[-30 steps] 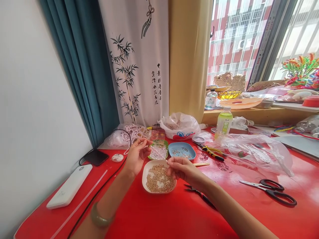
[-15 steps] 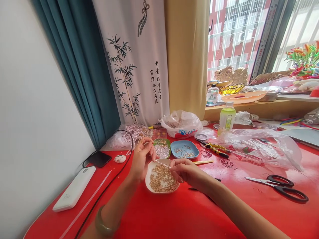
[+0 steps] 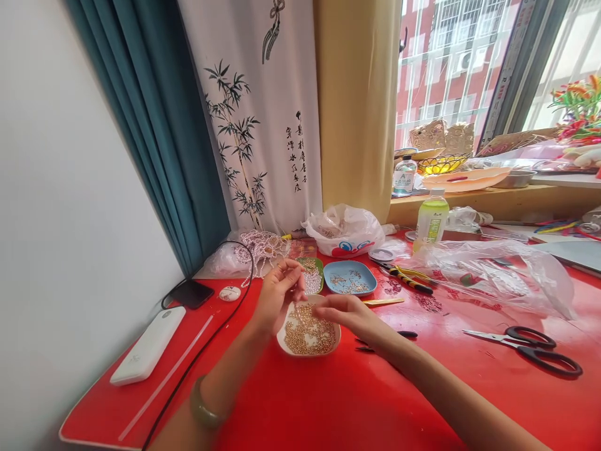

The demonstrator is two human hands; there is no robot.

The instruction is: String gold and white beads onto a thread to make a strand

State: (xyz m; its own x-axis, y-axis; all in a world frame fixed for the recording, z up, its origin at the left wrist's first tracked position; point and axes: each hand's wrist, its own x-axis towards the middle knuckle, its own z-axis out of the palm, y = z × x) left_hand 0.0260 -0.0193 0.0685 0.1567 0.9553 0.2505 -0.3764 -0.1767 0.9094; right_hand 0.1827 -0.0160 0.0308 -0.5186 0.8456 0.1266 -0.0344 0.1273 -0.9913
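Inside white dish (image 3: 280,339), gold beads (image 3: 299,342)

Layout of the red tabletop (image 3: 282,401), front to rear and left to right.
The white rounded-square bowl (image 3: 282,335) stands front centre, with small round gold beads (image 3: 295,335) in it; in view, the left hand (image 3: 282,294) and right hand (image 3: 345,316) overlap its rear corners. Behind it sit the green dish (image 3: 320,274) and, right of that, the blue rounded-square dish (image 3: 335,268). The white plastic bag (image 3: 342,238) lies behind both. Left: the white rectangular power bank (image 3: 149,346), before the black flat phone (image 3: 193,293). Right: the black-handled metal scissors (image 3: 516,343).
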